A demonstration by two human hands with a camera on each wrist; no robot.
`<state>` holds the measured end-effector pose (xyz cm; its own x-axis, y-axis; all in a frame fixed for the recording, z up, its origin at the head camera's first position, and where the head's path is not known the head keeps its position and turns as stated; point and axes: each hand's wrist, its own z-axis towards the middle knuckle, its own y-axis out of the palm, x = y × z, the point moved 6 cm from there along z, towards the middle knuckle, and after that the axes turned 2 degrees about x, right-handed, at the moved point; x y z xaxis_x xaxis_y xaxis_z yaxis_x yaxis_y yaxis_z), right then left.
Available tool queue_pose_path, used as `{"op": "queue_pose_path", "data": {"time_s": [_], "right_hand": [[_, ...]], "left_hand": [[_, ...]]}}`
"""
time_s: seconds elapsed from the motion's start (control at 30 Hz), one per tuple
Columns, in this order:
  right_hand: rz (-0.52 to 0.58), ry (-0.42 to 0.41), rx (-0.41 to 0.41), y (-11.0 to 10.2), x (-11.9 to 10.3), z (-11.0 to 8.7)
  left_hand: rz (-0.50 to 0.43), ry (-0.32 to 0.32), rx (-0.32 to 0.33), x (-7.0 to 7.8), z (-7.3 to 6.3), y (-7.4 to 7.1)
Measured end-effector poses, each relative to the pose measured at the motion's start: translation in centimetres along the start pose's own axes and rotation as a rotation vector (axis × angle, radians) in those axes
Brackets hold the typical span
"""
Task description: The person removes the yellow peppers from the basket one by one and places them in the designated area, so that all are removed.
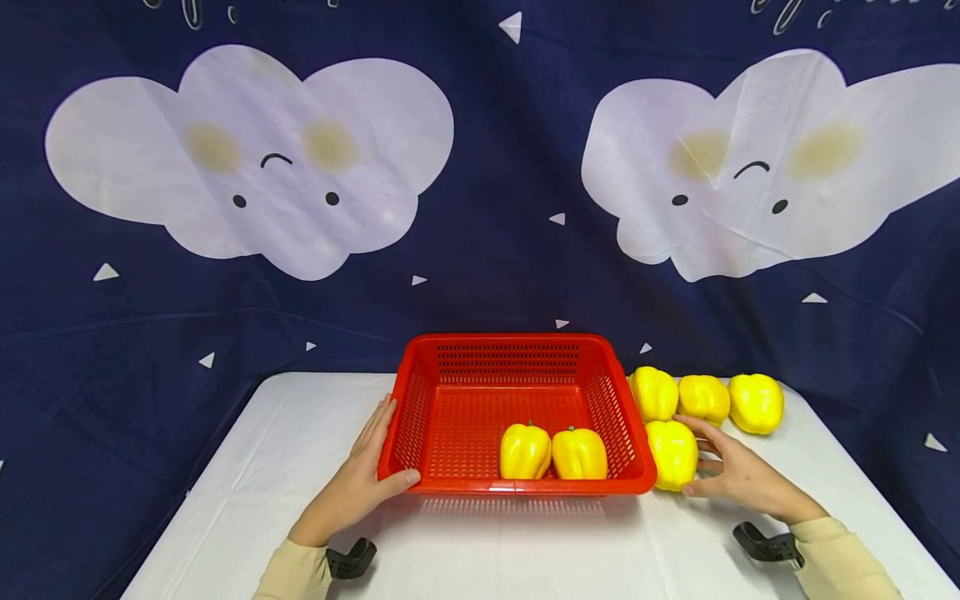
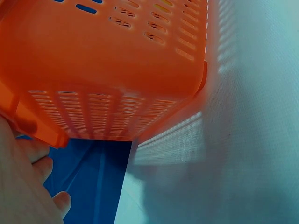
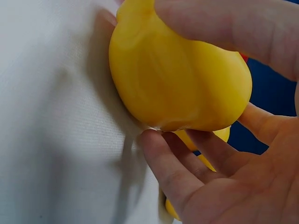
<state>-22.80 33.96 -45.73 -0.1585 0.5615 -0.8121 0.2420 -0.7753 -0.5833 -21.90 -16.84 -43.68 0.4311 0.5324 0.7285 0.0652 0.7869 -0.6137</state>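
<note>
A red plastic basket point(image 1: 517, 487) with slotted walls stands on the white table. Against its left side rests my left hand point(image 1: 352, 483), fingers straight along the outside and thumb over the front corner. My right hand point(image 1: 738, 477) holds a yellow bell pepper point(image 1: 672, 455) just right of the basket, thumb on one side and fingertips on the other, as the right wrist view shows. Inside the basket, two yellow bell peppers, one point(image 1: 525, 452) left of the other point(image 1: 580, 455), lie side by side near the front wall.
Behind the right hand, three more yellow bell peppers, a left one point(image 1: 655, 393), a middle one point(image 1: 703, 398) and a right one point(image 1: 757, 404), form a row on the table. The white tabletop point(image 1: 517, 550) ends at a dark blue cloud-patterned curtain point(image 1: 510, 275).
</note>
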Motion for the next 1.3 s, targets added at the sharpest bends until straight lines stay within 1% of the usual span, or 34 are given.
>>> {"op": "queue_pose_path", "data": {"time_s": [0.13,0.23,0.4,0.53,0.63,0.83,1.07,1.23,1.3], "right_hand": [[-0.017,-0.003,0.001,0.0,-0.1,0.1],[-0.011,-0.008,-0.004,0.0,-0.2,0.1],[0.0,-0.039,-0.015,-0.1,-0.4,0.2],[0.006,-0.038,-0.014,-0.1,-0.5,0.1],[0.003,-0.025,0.002,-0.1,-0.5,0.1],[-0.033,-0.028,0.041,0.0,-0.5,0.1],[-0.04,-0.069,0.031,-0.4,-1.1,0.2],[-0.062,-0.09,0.068,-1.1,-1.9,0.3],[-0.054,-0.121,0.078,-1.5,-2.6,0.4]], "left_hand": [[0.0,0.005,-0.001,0.0,0.0,0.0],[0.0,0.008,-0.001,0.0,0.0,0.0],[-0.003,0.009,0.002,0.0,0.0,-0.1],[-0.001,0.01,0.001,0.0,0.0,-0.1],[0.001,0.01,0.001,0.0,0.0,-0.1],[-0.002,0.007,0.0,0.0,0.0,0.0],[-0.005,0.003,-0.004,0.0,0.0,0.0],[-0.01,0.007,-0.005,0.0,0.1,0.0],[-0.01,0.006,-0.004,0.0,0.1,0.0]]}}
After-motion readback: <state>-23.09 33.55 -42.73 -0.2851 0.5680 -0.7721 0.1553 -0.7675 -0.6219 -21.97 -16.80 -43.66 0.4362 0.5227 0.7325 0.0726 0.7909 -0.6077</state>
